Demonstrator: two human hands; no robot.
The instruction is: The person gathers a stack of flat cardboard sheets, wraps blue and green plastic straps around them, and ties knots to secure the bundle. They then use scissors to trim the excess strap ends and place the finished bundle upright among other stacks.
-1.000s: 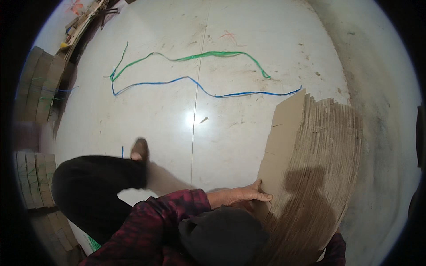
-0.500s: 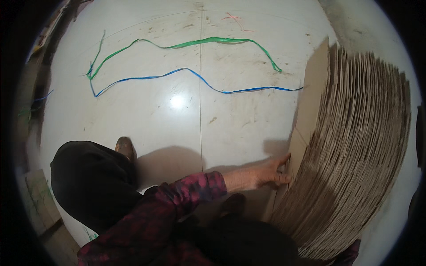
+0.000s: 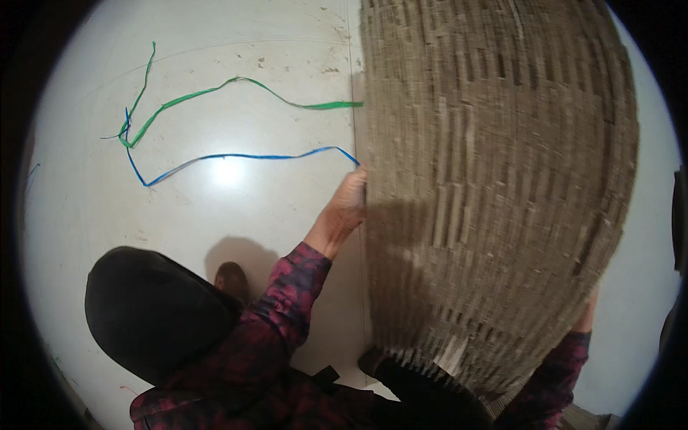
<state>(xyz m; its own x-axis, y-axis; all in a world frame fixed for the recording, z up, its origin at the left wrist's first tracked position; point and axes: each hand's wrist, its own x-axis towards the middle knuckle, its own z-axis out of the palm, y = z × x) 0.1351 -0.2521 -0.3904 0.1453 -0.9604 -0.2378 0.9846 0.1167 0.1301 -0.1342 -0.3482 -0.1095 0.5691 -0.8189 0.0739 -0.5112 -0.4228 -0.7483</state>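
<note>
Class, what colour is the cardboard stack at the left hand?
The cardboard stack is greyish brown; head view shows best.

Facing a stack (image 3: 494, 179) across the right half, blocking any straight reach through it. Finding free room over the floor (image 3: 236, 208) left of the stack, passing above a green strap (image 3: 236, 78) and a blue strap (image 3: 244, 155). Meeting the left hand (image 3: 349, 197) at the stack's left edge, and a knee (image 3: 158, 308) and shoe (image 3: 231, 278) lower left. Having a side strip right of the stack, with the right hand (image 3: 590, 308), partly hidden, and its sleeve (image 3: 555, 373) obstructing the lower end.
</note>
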